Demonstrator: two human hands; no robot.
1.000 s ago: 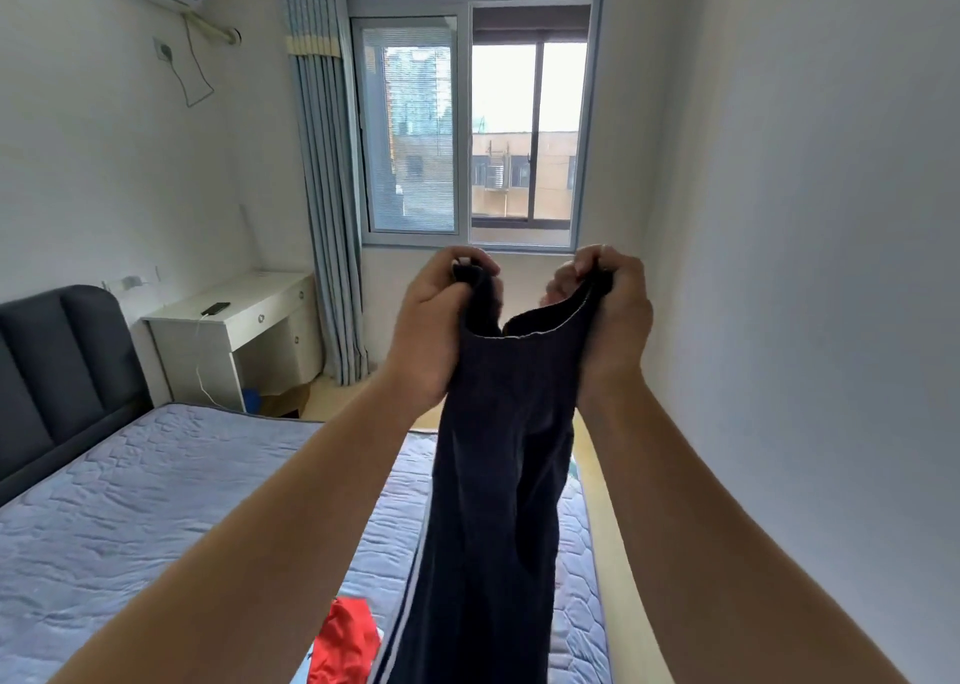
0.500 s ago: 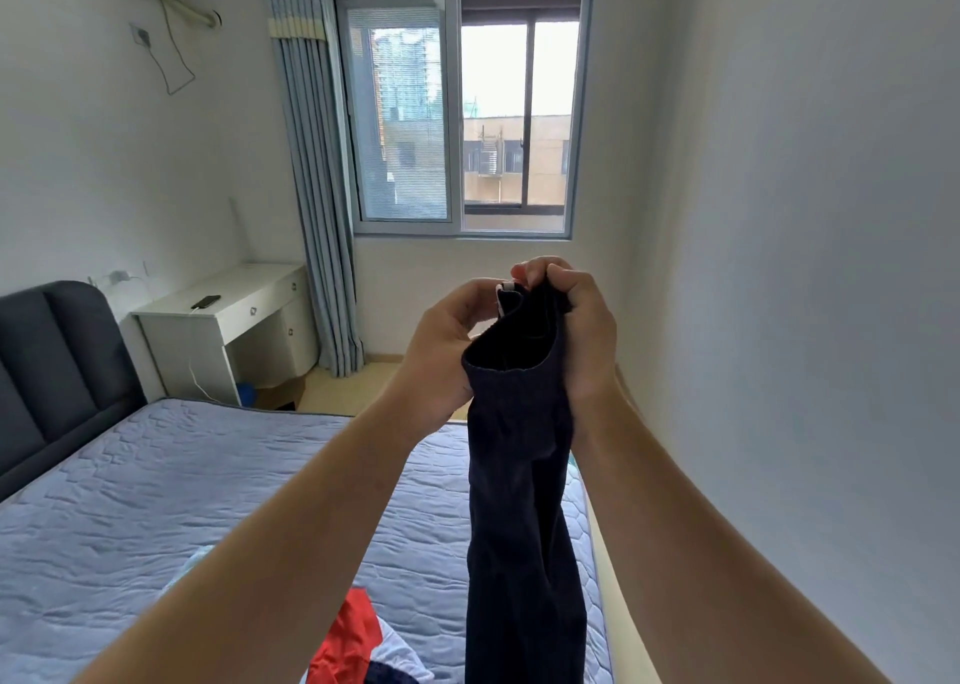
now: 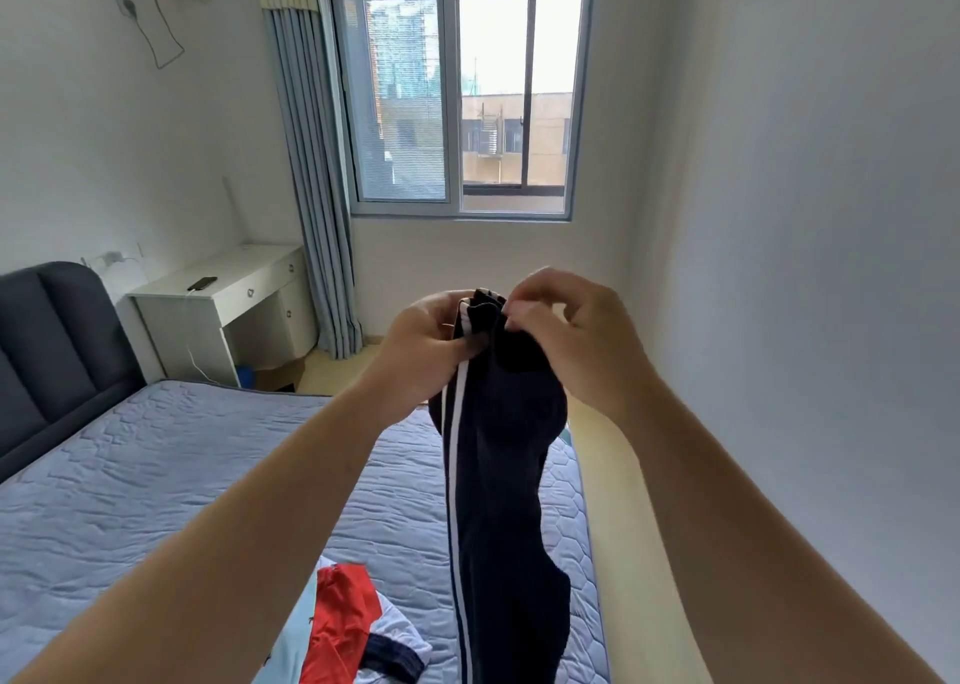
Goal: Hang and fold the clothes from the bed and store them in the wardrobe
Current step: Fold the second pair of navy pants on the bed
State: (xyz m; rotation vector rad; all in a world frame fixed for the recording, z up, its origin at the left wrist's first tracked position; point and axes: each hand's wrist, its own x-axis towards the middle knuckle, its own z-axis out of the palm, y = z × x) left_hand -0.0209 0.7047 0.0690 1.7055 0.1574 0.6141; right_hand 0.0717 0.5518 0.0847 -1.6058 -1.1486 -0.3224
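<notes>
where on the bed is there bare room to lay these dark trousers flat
The wide stretch of mattress between the headboard and the red and white clothes lies bare. The near edge, around those clothes and the hanging trousers, is crowded.

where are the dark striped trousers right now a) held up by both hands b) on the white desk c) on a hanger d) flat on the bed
a: the left hand and right hand both grip the top of the dark trousers, which hang down over the bed.
</notes>
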